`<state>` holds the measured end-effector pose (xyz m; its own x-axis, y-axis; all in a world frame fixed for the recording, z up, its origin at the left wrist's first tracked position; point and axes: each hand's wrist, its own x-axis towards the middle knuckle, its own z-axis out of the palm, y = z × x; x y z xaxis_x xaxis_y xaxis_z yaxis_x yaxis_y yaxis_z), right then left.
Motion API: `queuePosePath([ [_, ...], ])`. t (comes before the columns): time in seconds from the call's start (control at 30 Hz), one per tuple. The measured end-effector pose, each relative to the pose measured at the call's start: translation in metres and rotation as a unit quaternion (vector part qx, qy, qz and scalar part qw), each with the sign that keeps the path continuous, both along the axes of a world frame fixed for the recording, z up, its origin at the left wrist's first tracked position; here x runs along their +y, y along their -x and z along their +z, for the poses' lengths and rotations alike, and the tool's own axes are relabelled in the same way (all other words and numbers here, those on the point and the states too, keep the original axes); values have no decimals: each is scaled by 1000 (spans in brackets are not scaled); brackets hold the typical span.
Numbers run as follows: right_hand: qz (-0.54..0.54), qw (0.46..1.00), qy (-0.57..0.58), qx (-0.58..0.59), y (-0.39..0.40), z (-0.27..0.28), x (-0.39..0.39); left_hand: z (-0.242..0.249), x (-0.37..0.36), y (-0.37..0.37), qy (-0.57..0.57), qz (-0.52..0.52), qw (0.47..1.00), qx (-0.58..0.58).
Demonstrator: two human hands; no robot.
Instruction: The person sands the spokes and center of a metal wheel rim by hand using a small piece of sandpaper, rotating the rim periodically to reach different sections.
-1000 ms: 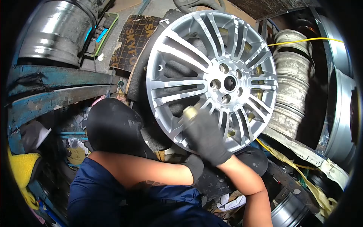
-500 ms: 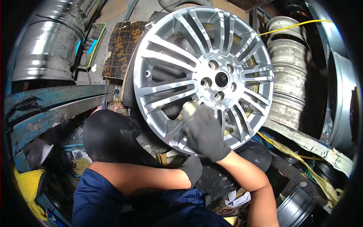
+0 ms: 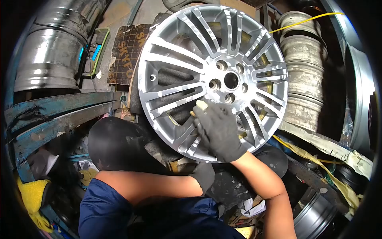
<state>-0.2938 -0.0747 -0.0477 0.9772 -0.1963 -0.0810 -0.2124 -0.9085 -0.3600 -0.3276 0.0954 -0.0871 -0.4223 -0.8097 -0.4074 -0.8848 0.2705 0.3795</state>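
A large silver wheel rim with paired spokes and pale patches lies face up in front of me. My right hand, in a dark grey glove, is on the lower spokes just below the hub, its fingers closed round a small pale yellow pad that sticks out at the fingertips. My left hand, gloved too, is at the rim's bottom edge; its fingers are hidden under the rim.
Shiny barrel-like rims stand at the upper left. Worn rims are stacked at the right beside a yellow hose. A blue metal frame runs along the left. A yellow cloth hangs at lower left.
My right hand has moved slightly up and to the right with the pad, nearer the hub. The rim appears shifted slightly left. My left hand stays at the bottom edge.
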Motion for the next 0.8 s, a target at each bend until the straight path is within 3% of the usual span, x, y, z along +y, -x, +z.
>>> queuePosePath([
  [0.1, 92, 988, -6, -121, 13, -11, 19, -42, 17, 34, -9, 84, 995, 53],
  [0.23, 16, 997, 13, -72, 1, -10, -2, 2, -1, -1, 3, -3, 1000, 3],
  [0.3, 44, 998, -24, -23, 1, 2, 8, -12, 3, 9, 20, 13, 1000, 16],
  [0.37, 63, 994, -36, -83, -4, 6, 15, -11, 4, 3, 70, 18, 997, 11],
  [0.43, 33, 997, -47, 41, -7, 13, -3, -11, 2, 6, -6, 6, 1000, 26],
  [0.47, -3, 996, -85, -12, -6, 7, -13, -10, 2, 8, -28, 11, 999, 35],
  [0.6, 95, 992, -58, -57, 5, 1, -2, -6, 0, 4, 4, -1, 1000, 12],
  [0.67, 77, 994, -36, -73, 0, 9, -13, -7, -1, 9, -36, 14, 999, 19],
  [0.8, 106, 993, -43, -36, 7, -5, -29, 0, -4, 1, -31, -18, 999, 30],
])
